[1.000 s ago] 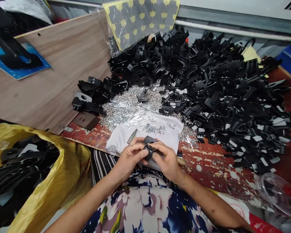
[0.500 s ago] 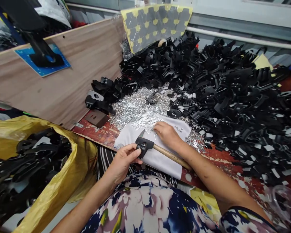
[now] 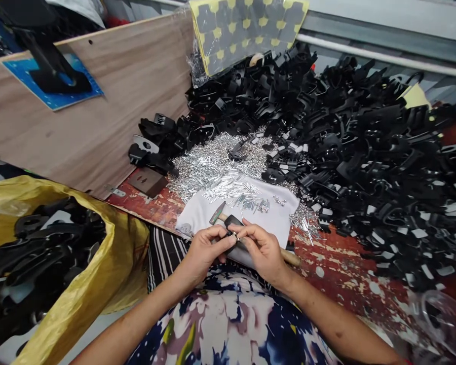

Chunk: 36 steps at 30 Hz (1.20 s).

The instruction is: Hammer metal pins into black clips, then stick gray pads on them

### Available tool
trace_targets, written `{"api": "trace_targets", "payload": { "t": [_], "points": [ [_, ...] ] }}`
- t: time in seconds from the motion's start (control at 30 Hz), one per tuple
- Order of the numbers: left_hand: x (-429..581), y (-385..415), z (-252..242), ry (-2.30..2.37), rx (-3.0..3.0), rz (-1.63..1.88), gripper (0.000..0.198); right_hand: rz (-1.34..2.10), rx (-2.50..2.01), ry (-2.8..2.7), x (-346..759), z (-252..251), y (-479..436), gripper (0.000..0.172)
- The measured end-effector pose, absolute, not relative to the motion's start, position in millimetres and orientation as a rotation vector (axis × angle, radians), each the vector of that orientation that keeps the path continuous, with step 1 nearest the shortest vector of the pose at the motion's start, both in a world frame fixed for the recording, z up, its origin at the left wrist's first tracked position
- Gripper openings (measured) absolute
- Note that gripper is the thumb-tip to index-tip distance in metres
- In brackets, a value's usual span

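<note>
My left hand [image 3: 209, 244] pinches a black plastic part [image 3: 233, 222], holding it above the white cloth close to my body. Against it, my right hand [image 3: 264, 248] has its thumb and finger closed on a small shiny metal pin [image 3: 237, 238], mostly covered by the fingertips. A hammer [image 3: 217, 214] lies on the cloth [image 3: 195, 210] beneath both hands, its wooden handle reaching out to the right past my right wrist. Just beyond my fingers, loose metal pins [image 3: 231, 188] are spread over the cloth, with several small metal pieces [image 3: 279, 200] at their right.
Black plastic parts [image 3: 327, 132] are heaped across the back and right of the red table [image 3: 334, 258]. A brown block [image 3: 148, 182] sits by the wooden board [image 3: 137, 81]. At left stands a yellow sack [image 3: 125, 243] of black parts; a clear container [image 3: 437, 314] is at lower right.
My right hand has come back from the pin pile to my left hand, carrying a pin. My left hand has tilted the black part, and the hammer head now shows more.
</note>
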<state>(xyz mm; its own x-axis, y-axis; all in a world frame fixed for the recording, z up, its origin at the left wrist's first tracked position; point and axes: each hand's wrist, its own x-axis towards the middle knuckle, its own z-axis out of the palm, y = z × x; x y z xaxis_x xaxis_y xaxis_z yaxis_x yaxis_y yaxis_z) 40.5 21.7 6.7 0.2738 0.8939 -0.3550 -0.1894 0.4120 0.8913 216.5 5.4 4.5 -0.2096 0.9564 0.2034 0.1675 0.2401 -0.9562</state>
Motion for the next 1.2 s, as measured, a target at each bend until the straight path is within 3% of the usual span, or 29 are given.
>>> {"api": "trace_targets", "payload": {
  "t": [0.13, 0.3, 0.47, 0.57, 0.7, 0.83, 1.07, 1.2],
  "points": [
    [31.0, 17.9, 9.4, 1.102, 0.921, 0.852, 0.033, 0.918, -1.066, -1.881, 235.2, 4.8, 18.9, 0.021],
    [23.8, 20.3, 15.6, 1.139, 0.861, 0.906, 0.026, 0.161, -0.943, -2.514, 252.5, 4.9, 71.6, 0.018],
    [19.0, 20.8, 18.2, 1.065, 0.687, 0.956, 0.031, -0.189, -0.595, -2.913, 245.8, -2.5, 107.8, 0.025],
    [13.7, 20.6, 18.5, 1.012, 0.608, 1.002, 0.031, -0.117, -0.725, -2.792, 246.7, -0.3, 113.7, 0.026],
    [9.9, 23.0, 18.2, 0.957, 0.513, 1.093, 0.031, 0.355, -1.006, -2.238, 247.0, 21.9, 94.3, 0.018],
    [16.2, 27.6, 18.7, 0.915, 0.470, 1.101, 0.037, 0.680, -0.958, -1.876, 226.5, 45.5, 56.6, 0.008],
    [29.0, 28.0, 17.7, 0.845, 0.418, 1.092, 0.033, 0.676, -0.923, -1.804, 192.5, 38.1, 42.8, 0.009],
    [28.1, 26.6, 15.1, 0.819, 0.389, 1.117, 0.032, 0.481, -0.984, -1.922, 189.5, 38.2, 40.4, 0.010]
  ]
}}
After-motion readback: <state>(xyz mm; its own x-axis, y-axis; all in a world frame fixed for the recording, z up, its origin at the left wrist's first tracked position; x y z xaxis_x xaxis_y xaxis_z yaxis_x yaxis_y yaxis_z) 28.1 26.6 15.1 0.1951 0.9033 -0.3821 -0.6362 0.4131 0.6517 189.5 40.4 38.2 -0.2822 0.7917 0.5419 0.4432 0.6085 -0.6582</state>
